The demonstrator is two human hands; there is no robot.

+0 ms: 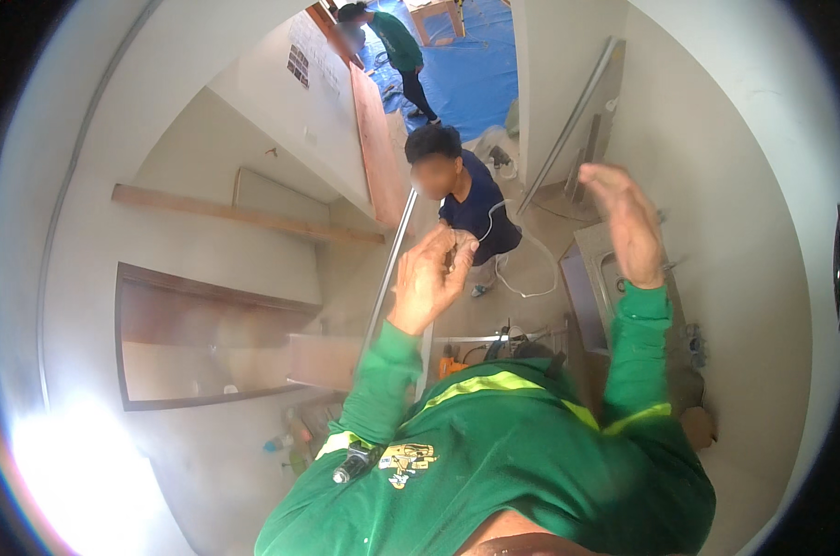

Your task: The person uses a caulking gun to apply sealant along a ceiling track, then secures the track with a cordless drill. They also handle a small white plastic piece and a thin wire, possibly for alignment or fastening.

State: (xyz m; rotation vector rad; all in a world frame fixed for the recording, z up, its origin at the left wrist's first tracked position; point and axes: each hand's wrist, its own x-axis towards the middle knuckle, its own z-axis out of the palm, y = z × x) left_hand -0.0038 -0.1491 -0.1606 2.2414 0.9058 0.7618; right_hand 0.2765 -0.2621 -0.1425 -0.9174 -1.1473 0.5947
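Note:
My left hand [426,283] is raised in front of me, its fingers curled in toward the thumb; whatever they may pinch is too small to make out. Behind its fingertips, a person [480,204] in a navy shirt stands close by. A thin white cable [534,295] loops down beside that person; one end runs behind my left fingers, and I cannot tell whether they touch it. To the right, my right hand [628,227] is held up in the air, fingers stretched and slightly blurred, with nothing in it. A long metal bar [392,264] slants up behind my left hand.
A wooden beam [244,215] juts across the left wall above a framed opening [124,338]. Below my hands lies an orange tool [451,363]. Metal lengths [568,130] lean at the right. Farther off, another person [397,42] stands by a blue floor sheet [480,79].

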